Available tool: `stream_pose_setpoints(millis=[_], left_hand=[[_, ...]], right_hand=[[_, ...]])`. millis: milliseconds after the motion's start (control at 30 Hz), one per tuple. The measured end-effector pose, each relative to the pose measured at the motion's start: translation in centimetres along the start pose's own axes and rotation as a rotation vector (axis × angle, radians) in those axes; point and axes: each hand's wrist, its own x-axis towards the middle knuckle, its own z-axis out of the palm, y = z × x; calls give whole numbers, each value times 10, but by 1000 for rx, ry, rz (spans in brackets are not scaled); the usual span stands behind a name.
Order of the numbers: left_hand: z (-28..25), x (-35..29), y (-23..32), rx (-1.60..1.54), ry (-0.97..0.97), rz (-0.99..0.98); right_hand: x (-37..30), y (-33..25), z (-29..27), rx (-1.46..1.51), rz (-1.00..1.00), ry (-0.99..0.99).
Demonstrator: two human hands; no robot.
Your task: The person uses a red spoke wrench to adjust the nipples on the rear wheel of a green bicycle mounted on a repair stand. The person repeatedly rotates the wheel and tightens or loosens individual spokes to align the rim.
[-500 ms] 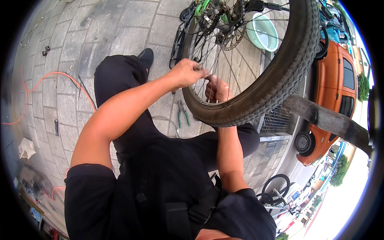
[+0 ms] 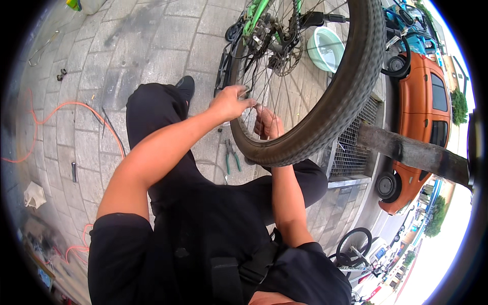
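Note:
A bicycle wheel with a knobbly tyre [image 2: 311,137] stands in front of me, its thin spokes running up to the hub. My left hand [image 2: 230,103] is at the wheel's near left side, thumb and fingers pinched at the spokes close to the rim [image 2: 249,133]. Behind the tyre passes my right forearm. My right hand [image 2: 268,122] shows between the spokes, fingers curled, touching or nearly touching my left fingertips. Whatever they pinch is too small to make out. Above are the brake disc [image 2: 288,61] and the green frame [image 2: 256,12].
Green-handled pliers [image 2: 233,155] lie on the paving below the wheel. A pale green basin [image 2: 325,49] sits beyond it. An orange hose [image 2: 76,103] curves at left. On the right are a metal grate [image 2: 353,140], a wooden beam [image 2: 412,152] and an orange car [image 2: 424,96].
The view has shifted a little, so the wheel appears further left. Both hands sit slightly lower in the picture, still together at the spokes. My left fingers have changed position slightly.

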Motion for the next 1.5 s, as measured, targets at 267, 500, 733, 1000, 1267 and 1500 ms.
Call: stream_pose_setpoints(millis=[267, 500, 733, 1000, 1267, 1500], left_hand=[[-31, -16, 67, -258, -257, -189], [-20, -2, 43, -163, -247, -185], [-16, -7, 41, -114, -196, -147], [-10, 1, 27, -15, -94, -70], [-25, -15, 62, -369, -237, -275], [-25, -18, 71, -327, -225, -173]], right_hand=[[-35, -64, 21, -61, 87, 112], [-30, -54, 28, -53, 52, 71], [-27, -47, 29, 25, 85, 38], [-17, -23, 12, -59, 56, 109], [-35, -60, 31, 157, 122, 111], [-34, -64, 20, 49, 158, 90]])
